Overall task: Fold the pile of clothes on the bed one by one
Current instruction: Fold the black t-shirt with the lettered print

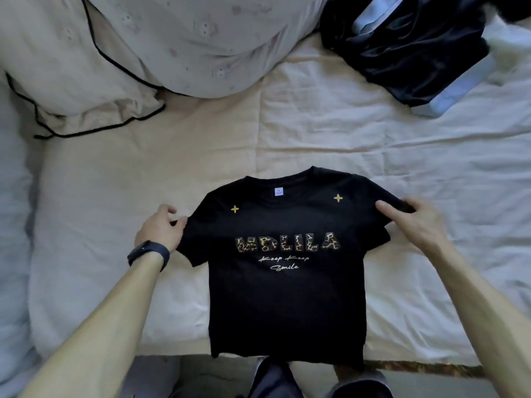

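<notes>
Shirt: black cotton T-shirt with leopard-print lettering (pixel 287 282), face up and spread flat between both hands, hem hanging just over the near bed edge.
Left hand: left hand with a dark wristband (pixel 161 228), fingers loosely curled, fingertips pinching the sleeve edge just beside it.
Right hand: right hand (pixel 408 219), half open, thumb on top and fingers closing round the other sleeve tip.
Step advice: likely squaring the sleeves before the first fold; pull both outward evenly so the chest lies smooth.
Surface: cream wrinkled quilted bedsheet (pixel 402 168), soft, so creases may carry through.
Beyond the hands: black-piped pale pillow (pixel 86 81) far left; dark heap of unfolded clothes (pixel 411 50) far right.
</notes>
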Demonstrator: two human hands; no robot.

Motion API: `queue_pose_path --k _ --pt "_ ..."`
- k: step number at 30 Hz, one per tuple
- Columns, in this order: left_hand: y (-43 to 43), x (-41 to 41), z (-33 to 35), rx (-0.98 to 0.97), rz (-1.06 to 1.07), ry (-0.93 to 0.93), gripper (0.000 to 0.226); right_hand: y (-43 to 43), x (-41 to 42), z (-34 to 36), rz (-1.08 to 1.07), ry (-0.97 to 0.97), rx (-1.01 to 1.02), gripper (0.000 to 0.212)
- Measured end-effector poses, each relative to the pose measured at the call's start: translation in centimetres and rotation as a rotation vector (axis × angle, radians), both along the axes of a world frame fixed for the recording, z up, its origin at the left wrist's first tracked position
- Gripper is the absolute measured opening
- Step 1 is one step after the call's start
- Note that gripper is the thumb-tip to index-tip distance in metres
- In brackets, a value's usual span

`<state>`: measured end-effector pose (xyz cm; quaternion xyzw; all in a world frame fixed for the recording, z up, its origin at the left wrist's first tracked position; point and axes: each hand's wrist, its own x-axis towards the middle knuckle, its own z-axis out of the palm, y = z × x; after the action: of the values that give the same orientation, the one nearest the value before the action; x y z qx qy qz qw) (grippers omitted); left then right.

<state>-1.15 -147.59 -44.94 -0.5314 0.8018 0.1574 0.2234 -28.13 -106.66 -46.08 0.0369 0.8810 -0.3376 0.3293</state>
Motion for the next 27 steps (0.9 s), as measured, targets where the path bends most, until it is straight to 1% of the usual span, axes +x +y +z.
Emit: queue_pose_path --k 1,2,3,4,6,9,11,13,14,15,16,17,19,21,23,24,27 --pt "1.0 -0.6 -0.1 -0.053 -0.022 -0.044 0.04 0.3 0.3 0.2 -0.014 -0.073 -0.087 0.027" --pt "2.3 -1.4 -0.2 -0.115 -0.062 -0.022 0.046 0.6 0.5 0.2 -0.034 -0.131 -0.151 0.02" --pt "4.1 -2.6 -0.3 -0.165 -0.13 0.062 0.05 0.9 0.7 0.1 -0.035 -0.154 -0.187 0.015" --pt "6.0 -4.1 -0.4 -0.185 -0.23 0.155 0.051 1.2 0.9 -0.1 -0.034 -0.147 -0.193 0.014" --pt "10.4 -7.8 -1.2 -0.135 -0.46 0.273 0.057 1.6 1.3 -0.9 -0.065 -0.07 -0.141 0.012" --pt "16.9 -15.5 -2.1 0.051 -0.663 0.378 0.063 1.7 1.1 -1.6 -0.14 -0.013 -0.124 0.01" --pt "19.5 -20.5 -2.9 0.102 -0.763 0.363 0.063 1.5 0.8 -2.4 -0.149 -0.058 -0.16 0.008" --pt "20.0 -24.2 -3.9 0.036 -0.868 0.212 0.056 1.8 0.2 -2.9 -0.151 -0.06 -0.144 0.009" --pt "19.1 -25.2 -3.8 -0.017 -0.905 0.135 0.048 1.5 0.2 -2.8 -0.155 -0.041 -0.142 0.011" --pt "18.5 -26.1 -3.9 -0.049 -0.943 0.104 0.037 1.7 -0.1 -3.0 -0.17 -0.015 -0.146 0.014" --pt "18.2 -26.7 -3.9 -0.041 -0.967 0.109 0.029 2.0 -0.3 -2.9 -0.195 -0.007 -0.161 0.017" --pt "18.0 -27.0 -3.7 0.006 -0.96 0.142 0.023 2.4 -0.3 -3.1 -0.214 -0.011 -0.169 0.021" --pt "17.9 -26.9 -3.5 0.056 -0.892 0.208 0.019 2.9 0.2 -3.4 -0.236 0.003 -0.188 0.026" --pt "18.4 -26.8 -3.4 0.026 -0.888 0.191 0.021 3.6 1.0 -3.7 -0.29 -0.001 -0.182 0.034" --pt "19.6 -26.8 -3.8 0.031 -0.94 0.142 0.031 4.1 1.8 -3.3 -0.337 -0.091 -0.189 0.046" --pt "20.5 -27.0 -3.9 0.057 -0.964 0.136 0.038 4.3 2.2 -3.0 -0.326 -0.123 -0.165 0.05" --pt "24.2 -28.9 -3.5 0.156 -1.123 0.104 0.048 4.8 3.8 -2.4 -0.274 -0.123 0.055 0.072"
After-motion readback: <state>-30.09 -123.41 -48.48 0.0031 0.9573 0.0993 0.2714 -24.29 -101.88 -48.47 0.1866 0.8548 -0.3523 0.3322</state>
